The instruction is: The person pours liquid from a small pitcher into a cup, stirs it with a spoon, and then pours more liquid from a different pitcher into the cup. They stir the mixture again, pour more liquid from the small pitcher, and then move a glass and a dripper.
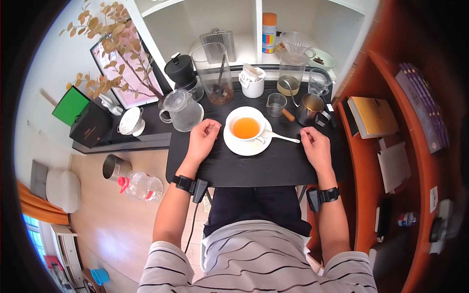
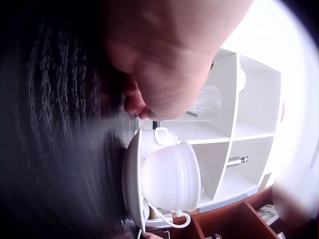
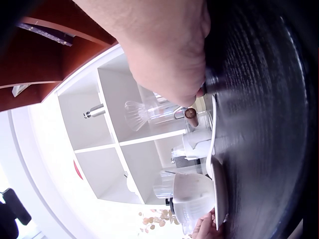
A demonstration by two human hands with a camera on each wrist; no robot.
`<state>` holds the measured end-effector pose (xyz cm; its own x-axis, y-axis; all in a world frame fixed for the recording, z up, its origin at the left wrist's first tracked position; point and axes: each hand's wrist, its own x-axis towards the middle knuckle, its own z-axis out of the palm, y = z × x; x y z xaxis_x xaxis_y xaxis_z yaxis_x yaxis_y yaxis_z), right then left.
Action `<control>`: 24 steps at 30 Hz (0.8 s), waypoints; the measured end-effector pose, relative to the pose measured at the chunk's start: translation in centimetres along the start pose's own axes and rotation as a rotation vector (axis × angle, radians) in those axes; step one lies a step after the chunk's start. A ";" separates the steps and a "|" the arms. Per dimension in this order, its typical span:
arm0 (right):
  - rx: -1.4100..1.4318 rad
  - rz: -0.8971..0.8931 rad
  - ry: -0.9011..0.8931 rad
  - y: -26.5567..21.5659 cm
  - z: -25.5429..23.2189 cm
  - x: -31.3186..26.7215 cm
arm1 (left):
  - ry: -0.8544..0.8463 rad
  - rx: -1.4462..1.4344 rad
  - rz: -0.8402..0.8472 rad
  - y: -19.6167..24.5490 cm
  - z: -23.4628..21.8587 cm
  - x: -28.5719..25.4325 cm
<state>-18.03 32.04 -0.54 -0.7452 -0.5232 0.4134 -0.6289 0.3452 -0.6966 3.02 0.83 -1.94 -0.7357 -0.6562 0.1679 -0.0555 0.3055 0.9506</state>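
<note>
In the head view a white teacup of amber tea stands on a white saucer on the black table. A white spoon lies on the saucer, its handle sticking out to the right. My left hand rests on the table left of the saucer, fingers loosely curled and holding nothing. On the other side my right hand rests with loosely bent fingers, fingertips right by the end of the spoon's handle. The wrist views show the backs of both hands; most fingertips are hidden there.
Behind the saucer stand a frosted glass pitcher, a black grinder, a tall glass cylinder, a white canister, a small glass jug and a metal cup. A red-brown bookshelf borders the right side.
</note>
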 end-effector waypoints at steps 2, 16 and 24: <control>0.028 0.016 0.005 0.2 0.1 0.1 | -0.032 0.031 0.031 -0.6 -0.1 0.2; -0.057 0.029 -0.032 -0.8 0.1 0.1 | -0.009 0.054 0.010 0.3 0.2 -0.2; -0.064 0.063 -0.055 -1.4 -0.1 0.2 | 0.001 -0.011 0.015 0.2 0.3 -0.5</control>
<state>-17.31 31.59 0.56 -0.7718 -0.5400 0.3358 -0.5951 0.4272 -0.6807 3.22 1.43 -1.90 -0.7357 -0.6522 0.1828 -0.0371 0.3082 0.9506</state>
